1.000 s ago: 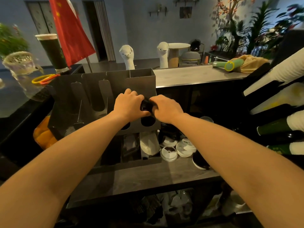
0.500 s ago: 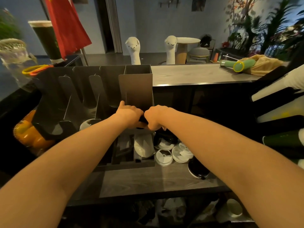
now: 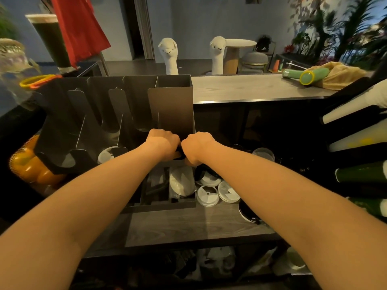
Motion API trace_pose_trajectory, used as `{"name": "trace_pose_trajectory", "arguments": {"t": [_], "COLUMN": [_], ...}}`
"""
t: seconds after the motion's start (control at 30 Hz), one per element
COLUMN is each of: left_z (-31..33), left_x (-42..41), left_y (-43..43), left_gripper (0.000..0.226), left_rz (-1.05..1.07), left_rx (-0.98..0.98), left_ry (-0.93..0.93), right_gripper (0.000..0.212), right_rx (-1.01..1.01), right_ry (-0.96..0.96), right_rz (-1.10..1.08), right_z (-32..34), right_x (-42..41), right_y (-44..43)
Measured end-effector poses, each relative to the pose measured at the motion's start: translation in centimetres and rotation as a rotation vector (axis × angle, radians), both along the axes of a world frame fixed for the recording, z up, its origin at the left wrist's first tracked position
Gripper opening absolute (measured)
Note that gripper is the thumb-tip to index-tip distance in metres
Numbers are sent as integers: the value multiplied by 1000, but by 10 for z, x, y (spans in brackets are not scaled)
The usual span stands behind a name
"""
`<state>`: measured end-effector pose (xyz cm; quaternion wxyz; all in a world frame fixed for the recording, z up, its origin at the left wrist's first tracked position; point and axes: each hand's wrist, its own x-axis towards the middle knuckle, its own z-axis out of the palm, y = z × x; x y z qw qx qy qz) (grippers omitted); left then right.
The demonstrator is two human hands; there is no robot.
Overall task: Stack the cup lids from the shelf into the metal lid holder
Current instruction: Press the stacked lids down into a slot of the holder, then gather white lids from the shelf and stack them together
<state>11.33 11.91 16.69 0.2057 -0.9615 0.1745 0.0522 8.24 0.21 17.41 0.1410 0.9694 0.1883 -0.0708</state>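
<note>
Hands meet knuckle to knuckle: left hand and right hand curl around a small dark object, nearly all hidden, at the foot of the rightmost compartment of the metal lid holder, toward the shelf's left end. Fingertips are out of sight. Both hands stay where they were half a second earlier. White lids lie just right of the holder; a black lid is partly covered by the right forearm.

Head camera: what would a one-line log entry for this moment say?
step: loading holder | left hand, right hand: both grip dark item at metal lid holder rightmost slot | white lids loose on shelf
</note>
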Motion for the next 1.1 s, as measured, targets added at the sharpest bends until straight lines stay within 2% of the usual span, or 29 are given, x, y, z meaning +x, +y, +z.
{"name": "trace_pose_trajectory", "arguments": {"t": [0.27, 0.43, 0.6, 0.7, 0.8, 0.9, 1.0, 1.1], "left_z": [-7, -9, -10, -3, 1, 0, -3, -16], "left_x": [-10, -11, -21, -29, -42, -58, -77, -95], "left_y": [7, 13, 24, 34, 46, 50, 46, 37], "left_gripper": [39, 29, 19, 19, 18, 20, 22, 19], "left_rz": [-53, -102, -189, -275, -393, -540, -546, -474], "left_rx": [-12, -64, -304, -399, -388, -390, -475, -502], "left_ry": [-61, -42, -52, -130, -243, -345, -229, -72], "right_gripper": [12, 29, 39, 35, 32, 35, 38, 37], "right_rx": [39, 36, 77, 172, 216, 241, 238, 256], "right_ry": [-39, -43, -45, -184, -364, -459, -470, -383], "right_rz": [-60, -78, -101, -70, 0, -25, -128, -229], "right_z": [-2, -5, -2, -2, -4, -9, -18, -32], "right_x": [-10, -13, -18, -29, -45, -64, -86, -109], "right_y": [2, 4, 4, -1, -8, -12, -16, -23]}}
